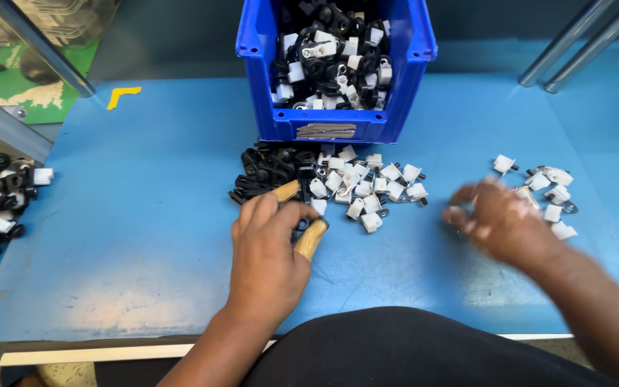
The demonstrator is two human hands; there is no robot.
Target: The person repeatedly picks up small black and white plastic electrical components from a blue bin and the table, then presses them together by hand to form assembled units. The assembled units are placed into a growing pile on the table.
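Black clips (266, 175) sit under the left hand (270, 247), fingers curled pinching one, best lifted singly, while the blurred right hand (499, 222), grip unclear, hovers by white pieces (549, 197).

A small black part (302, 228) is pinched by the left hand (270, 251) beside a heap of black and white clips (338, 185) laid before a blue bin (334, 122). The right hand (499, 222), blurred, is held over scattered white clips (549, 193) on the blue table (145, 215).
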